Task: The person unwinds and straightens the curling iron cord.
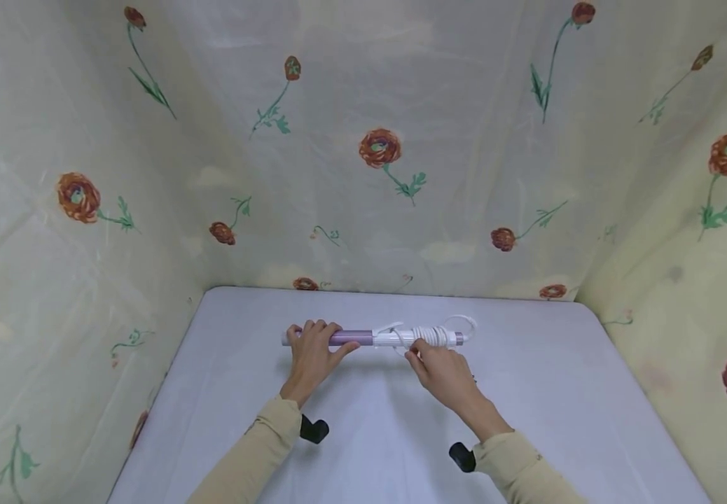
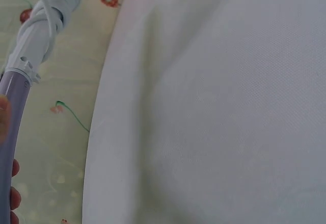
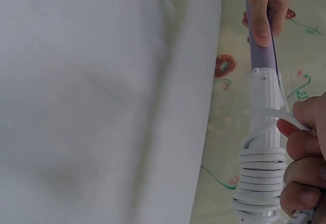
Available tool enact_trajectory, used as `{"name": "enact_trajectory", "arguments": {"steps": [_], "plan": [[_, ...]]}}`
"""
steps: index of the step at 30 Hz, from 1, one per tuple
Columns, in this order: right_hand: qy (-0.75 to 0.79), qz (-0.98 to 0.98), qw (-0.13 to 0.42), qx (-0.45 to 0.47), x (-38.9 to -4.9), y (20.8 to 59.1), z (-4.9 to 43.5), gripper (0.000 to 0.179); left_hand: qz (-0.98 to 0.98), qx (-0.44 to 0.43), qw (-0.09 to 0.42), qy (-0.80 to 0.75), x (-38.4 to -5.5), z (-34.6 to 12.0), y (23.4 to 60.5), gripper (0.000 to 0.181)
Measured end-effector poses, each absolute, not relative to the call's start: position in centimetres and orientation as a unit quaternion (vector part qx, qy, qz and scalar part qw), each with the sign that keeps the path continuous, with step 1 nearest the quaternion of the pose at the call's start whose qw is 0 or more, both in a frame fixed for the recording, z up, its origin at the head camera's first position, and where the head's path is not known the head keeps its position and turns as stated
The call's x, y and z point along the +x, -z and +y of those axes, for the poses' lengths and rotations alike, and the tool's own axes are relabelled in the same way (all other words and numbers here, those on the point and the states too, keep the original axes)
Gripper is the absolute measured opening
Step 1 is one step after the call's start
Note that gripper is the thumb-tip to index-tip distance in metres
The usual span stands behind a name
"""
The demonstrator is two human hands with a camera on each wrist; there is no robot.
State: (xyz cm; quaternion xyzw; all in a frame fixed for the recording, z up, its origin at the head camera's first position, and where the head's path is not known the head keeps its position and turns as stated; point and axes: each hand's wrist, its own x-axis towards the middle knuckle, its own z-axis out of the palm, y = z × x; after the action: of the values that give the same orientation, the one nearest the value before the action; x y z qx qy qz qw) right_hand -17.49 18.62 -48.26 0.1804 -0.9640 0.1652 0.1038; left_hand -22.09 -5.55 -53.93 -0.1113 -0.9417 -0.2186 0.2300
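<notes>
A slim purple-and-white hair straightener (image 1: 358,338) is held crosswise over the table's far half. My left hand (image 1: 313,355) grips its purple part, thumb on the near side and fingers over the far side. White cord (image 3: 260,183) is wound in several turns round the white part, and a loose loop stands out past its right end. My right hand (image 1: 444,372) pinches a loose stretch of the cord beside the white part, as the right wrist view shows. In the left wrist view the purple part (image 2: 12,112) runs along the left edge, with only some fingertips visible.
The table (image 1: 363,448) has a white cover. Cloth with a flower print (image 1: 452,175) hangs behind it and on both sides. A black wrist device (image 1: 314,430) sits at the left cuff, another black wrist device (image 1: 462,457) at the right cuff.
</notes>
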Motion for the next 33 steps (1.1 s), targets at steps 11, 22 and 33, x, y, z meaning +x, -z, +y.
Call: {"name": "enact_trajectory", "arguments": {"steps": [11, 22, 33], "plan": [[-0.298, -0.943, 0.080, 0.126, -17.1, 50.5, 18.4, 0.012, -0.933, -0.119, 0.257, 0.222, -22.7, -6.1, 53.6, 0.046], [-0.350, -0.927, -0.008, 0.135, -17.2, 52.0, 19.4, 0.011, -0.932, -0.130, 0.257, 0.221, -22.3, -6.3, 53.3, 0.047], [-0.406, -0.892, -0.014, 0.195, -19.3, 54.0, 21.7, 0.019, -0.925, -0.136, 0.275, 0.222, -22.1, -6.8, 52.7, 0.049]]}}
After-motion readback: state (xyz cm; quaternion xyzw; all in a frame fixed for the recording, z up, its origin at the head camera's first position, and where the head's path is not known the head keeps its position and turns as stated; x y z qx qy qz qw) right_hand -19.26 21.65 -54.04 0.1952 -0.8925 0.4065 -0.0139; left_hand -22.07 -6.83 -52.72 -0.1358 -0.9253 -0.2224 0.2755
